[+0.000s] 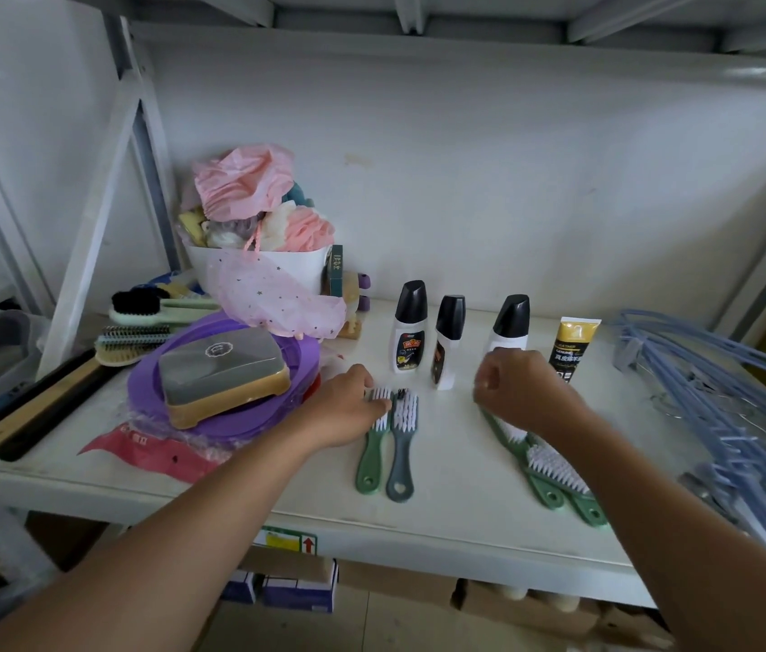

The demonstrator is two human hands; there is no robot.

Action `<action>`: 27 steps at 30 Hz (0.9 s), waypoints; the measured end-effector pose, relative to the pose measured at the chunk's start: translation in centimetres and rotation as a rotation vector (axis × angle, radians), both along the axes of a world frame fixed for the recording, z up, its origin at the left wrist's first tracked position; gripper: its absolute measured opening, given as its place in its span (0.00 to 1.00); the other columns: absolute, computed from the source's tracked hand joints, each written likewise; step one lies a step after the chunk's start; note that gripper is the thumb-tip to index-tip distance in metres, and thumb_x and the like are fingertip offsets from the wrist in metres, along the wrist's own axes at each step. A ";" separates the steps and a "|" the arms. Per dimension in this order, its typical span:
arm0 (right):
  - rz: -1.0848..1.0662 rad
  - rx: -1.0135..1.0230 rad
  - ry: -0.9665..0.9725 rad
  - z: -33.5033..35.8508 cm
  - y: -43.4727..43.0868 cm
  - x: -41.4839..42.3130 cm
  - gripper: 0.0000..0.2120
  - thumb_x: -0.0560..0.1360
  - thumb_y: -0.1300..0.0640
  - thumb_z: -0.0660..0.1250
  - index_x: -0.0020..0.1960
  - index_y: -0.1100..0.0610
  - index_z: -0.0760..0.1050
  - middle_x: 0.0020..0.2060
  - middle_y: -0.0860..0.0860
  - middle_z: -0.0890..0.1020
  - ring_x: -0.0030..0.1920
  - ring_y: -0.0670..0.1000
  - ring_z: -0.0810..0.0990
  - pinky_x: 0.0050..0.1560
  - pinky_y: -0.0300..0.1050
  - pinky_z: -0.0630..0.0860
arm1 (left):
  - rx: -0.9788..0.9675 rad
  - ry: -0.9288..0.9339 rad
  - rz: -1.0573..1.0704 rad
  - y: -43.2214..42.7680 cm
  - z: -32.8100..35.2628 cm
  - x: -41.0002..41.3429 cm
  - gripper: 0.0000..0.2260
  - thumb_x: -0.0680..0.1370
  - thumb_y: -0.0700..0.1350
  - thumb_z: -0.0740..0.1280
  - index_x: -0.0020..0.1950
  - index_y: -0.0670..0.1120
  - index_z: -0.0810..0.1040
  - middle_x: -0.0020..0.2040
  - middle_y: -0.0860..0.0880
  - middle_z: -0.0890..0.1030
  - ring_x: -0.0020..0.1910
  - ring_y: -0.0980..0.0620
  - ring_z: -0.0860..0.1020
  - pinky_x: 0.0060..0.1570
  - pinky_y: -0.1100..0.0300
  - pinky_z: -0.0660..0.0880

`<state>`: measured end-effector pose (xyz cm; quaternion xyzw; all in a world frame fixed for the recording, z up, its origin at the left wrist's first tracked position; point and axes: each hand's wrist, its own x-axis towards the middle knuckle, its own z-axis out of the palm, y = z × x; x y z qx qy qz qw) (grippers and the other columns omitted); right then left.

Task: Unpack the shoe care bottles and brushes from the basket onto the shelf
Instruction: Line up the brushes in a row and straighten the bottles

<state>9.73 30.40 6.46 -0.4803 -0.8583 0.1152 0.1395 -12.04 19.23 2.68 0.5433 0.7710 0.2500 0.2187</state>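
On the white shelf (456,491), toward the back, three black-capped bottles (448,341) stand upright in a row, apart from one another, with a yellow tube (573,345) upright just to their right. In front of the left two bottles, a green small brush (371,463) and a grey small brush (402,463) lie side by side, bristles up, handles toward the shelf edge. Left hand (348,409): fingers fairly straight, tips resting on the bristle head of the green small brush; no closed grip is seen. Further right, a pair of larger green brushes (555,468) lies at an angle, handles toward the edge and touching each other. Right hand (520,388): blurred, fingers curled, positioned over the head of the nearer large brush; whether it holds that brush cannot be told. Left of the work area, a purple lid (212,416) carries a grey and tan box (223,374); behind it a white tub (287,270) is filled with pink puffs. Several long brushes (136,331) lie at far left. Blue hangers (724,407) are heaped at far right.
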 end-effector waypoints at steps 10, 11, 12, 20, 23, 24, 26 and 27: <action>-0.105 0.057 -0.331 -1.0 -0.2 1.4 0.21 0.70 0.43 0.71 0.58 0.53 0.74 0.51 0.50 0.80 0.48 0.54 0.81 0.46 0.46 0.77 | -0.033 0.014 0.010 -0.1 0.3 0.2 0.21 0.80 0.56 0.65 0.69 0.46 0.69 0.64 0.46 0.76 0.62 0.48 0.75 0.63 0.51 0.73; -0.093 0.052 -0.336 -1.0 -0.3 1.2 0.20 0.70 0.45 0.71 0.57 0.53 0.74 0.50 0.50 0.80 0.47 0.53 0.80 0.46 0.46 0.78 | -0.035 0.011 0.011 -0.1 0.3 0.2 0.22 0.80 0.56 0.65 0.69 0.46 0.69 0.64 0.46 0.76 0.62 0.48 0.75 0.63 0.52 0.73; -0.076 0.054 -0.330 -1.2 -0.4 0.9 0.20 0.70 0.46 0.72 0.57 0.53 0.74 0.50 0.50 0.80 0.46 0.53 0.80 0.46 0.47 0.79 | -0.037 0.008 0.011 -0.1 0.3 0.2 0.22 0.80 0.56 0.65 0.69 0.46 0.69 0.65 0.46 0.76 0.62 0.48 0.75 0.63 0.52 0.73; 0.050 -0.004 -0.158 -2.2 -1.2 -0.7 0.21 0.72 0.46 0.73 0.61 0.52 0.72 0.40 0.47 0.76 0.40 0.50 0.80 0.40 0.46 0.78 | -0.050 0.004 0.001 -0.1 0.5 0.0 0.22 0.80 0.58 0.65 0.69 0.47 0.69 0.66 0.46 0.76 0.62 0.48 0.75 0.63 0.52 0.73; 0.085 -0.020 -0.119 -2.4 -1.7 -1.6 0.23 0.74 0.46 0.72 0.64 0.52 0.71 0.41 0.48 0.79 0.36 0.47 0.80 0.37 0.43 0.78 | -0.060 0.005 -0.005 -0.1 0.5 0.0 0.22 0.80 0.58 0.65 0.69 0.47 0.69 0.66 0.46 0.75 0.63 0.48 0.75 0.64 0.51 0.73; 0.099 -0.027 -0.103 -2.6 -1.8 -1.8 0.23 0.74 0.45 0.72 0.64 0.52 0.71 0.41 0.49 0.81 0.36 0.47 0.82 0.39 0.44 0.80 | -0.062 0.009 -0.007 0.0 0.5 -0.1 0.23 0.80 0.59 0.65 0.69 0.47 0.69 0.67 0.46 0.75 0.63 0.48 0.75 0.64 0.51 0.73; 0.114 -0.055 -0.079 -2.7 -1.8 -2.2 0.22 0.76 0.45 0.70 0.65 0.52 0.71 0.38 0.49 0.84 0.35 0.46 0.84 0.44 0.46 0.82 | -0.064 0.016 -0.010 -0.1 0.6 -0.1 0.22 0.80 0.59 0.65 0.68 0.47 0.69 0.66 0.47 0.75 0.63 0.48 0.75 0.63 0.51 0.73; 0.115 -0.089 -0.066 -2.6 -1.7 -2.2 0.22 0.76 0.44 0.70 0.64 0.51 0.71 0.36 0.49 0.84 0.34 0.45 0.85 0.44 0.47 0.83 | -0.065 0.019 -0.012 -0.1 0.6 -0.1 0.22 0.80 0.59 0.65 0.68 0.47 0.70 0.66 0.47 0.76 0.63 0.48 0.75 0.63 0.52 0.73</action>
